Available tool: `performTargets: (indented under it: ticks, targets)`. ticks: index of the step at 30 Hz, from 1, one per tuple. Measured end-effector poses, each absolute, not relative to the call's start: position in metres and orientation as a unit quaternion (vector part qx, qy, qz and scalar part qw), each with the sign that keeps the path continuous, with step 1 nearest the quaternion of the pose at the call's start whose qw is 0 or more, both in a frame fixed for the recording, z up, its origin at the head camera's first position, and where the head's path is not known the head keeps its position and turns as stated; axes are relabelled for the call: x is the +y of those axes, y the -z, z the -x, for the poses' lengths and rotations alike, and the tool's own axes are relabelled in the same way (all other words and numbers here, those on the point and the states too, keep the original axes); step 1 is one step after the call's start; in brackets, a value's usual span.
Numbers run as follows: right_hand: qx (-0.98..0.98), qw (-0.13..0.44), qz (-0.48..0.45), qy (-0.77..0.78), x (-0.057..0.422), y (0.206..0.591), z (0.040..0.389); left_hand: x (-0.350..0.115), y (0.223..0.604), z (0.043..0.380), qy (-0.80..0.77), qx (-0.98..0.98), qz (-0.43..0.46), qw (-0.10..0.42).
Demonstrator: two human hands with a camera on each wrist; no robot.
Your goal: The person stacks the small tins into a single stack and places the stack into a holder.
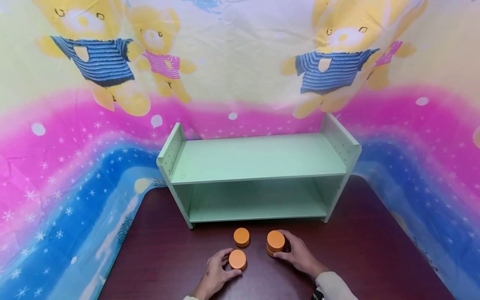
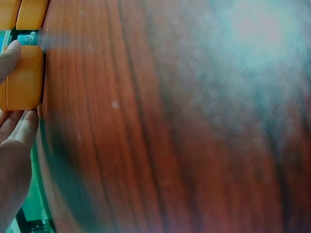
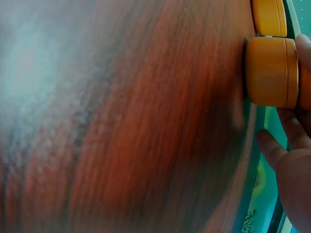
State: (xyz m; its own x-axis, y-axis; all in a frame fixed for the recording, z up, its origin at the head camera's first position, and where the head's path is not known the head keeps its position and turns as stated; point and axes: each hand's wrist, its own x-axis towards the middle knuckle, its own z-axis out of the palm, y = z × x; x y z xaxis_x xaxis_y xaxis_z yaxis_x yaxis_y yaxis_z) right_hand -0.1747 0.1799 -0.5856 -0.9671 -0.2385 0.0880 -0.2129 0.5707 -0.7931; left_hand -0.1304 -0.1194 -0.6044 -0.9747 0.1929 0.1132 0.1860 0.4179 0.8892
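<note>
In the head view, my left hand holds a small round orange tin between thumb and fingers on the table. The left wrist view shows this orange tin from the side, standing on the wood. My right hand grips the upper tin of a stack of two, thumb in front and fingers behind. Below it, the lower tin is mostly hidden from above; the right wrist view shows this lower tin more fully. Another orange tin stands alone behind the left hand's tin.
A pale green two-tier shelf stands at the back of the dark red-brown wooden table, just beyond the tins. A printed cloth with bears hangs behind and along both sides of the table.
</note>
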Motion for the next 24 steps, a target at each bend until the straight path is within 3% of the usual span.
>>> performTargets:
  ticks: [13,24]
  targets:
    - [0.882,0.014,0.133,0.451,0.18,0.588,0.175,-0.119,0.601,0.132,-0.529,0.843,-0.094,0.037]
    - [0.887,0.0,0.142,0.439,0.181,0.588,0.175,-0.117,0.594,0.133,-0.536,0.837,-0.111,0.011]
